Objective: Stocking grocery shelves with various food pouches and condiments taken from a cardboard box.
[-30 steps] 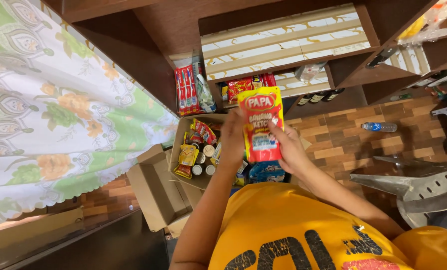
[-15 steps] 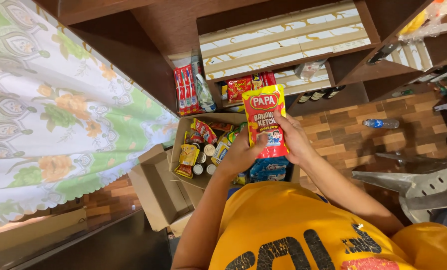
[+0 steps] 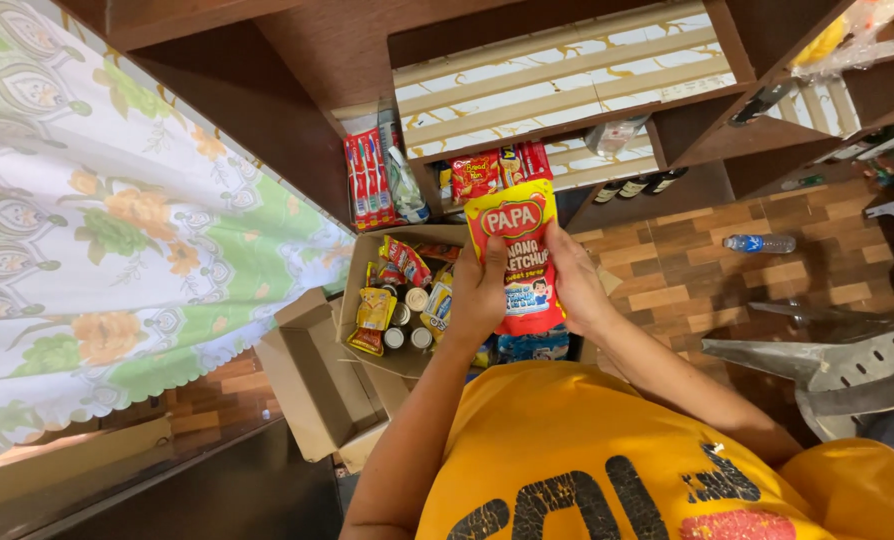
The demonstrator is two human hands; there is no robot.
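A red and yellow sauce pouch (image 3: 515, 232) is held upright in front of me, between both hands. My left hand (image 3: 480, 297) grips its lower left edge. My right hand (image 3: 578, 285) wraps its lower right side. Directly below the pouch sits an open cardboard box (image 3: 359, 262) on the floor, packed with small tins (image 3: 408, 322), yellow sachets (image 3: 375, 310) and red snack packets (image 3: 405, 260). A blue packet (image 3: 532, 346) shows under my wrists.
A dark wooden shelf unit (image 3: 307, 120) holds red toothbrush packs (image 3: 365, 178) and red packets (image 3: 476, 175). An empty open carton (image 3: 317, 385) lies at the left, by a floral cloth (image 3: 97, 230). A water bottle (image 3: 758, 243) and a grey metal piece (image 3: 827, 362) lie on the brick-pattern floor.
My left hand slid down the pouch from its middle to its lower edge. The pouch stayed above the box, shifted only slightly.
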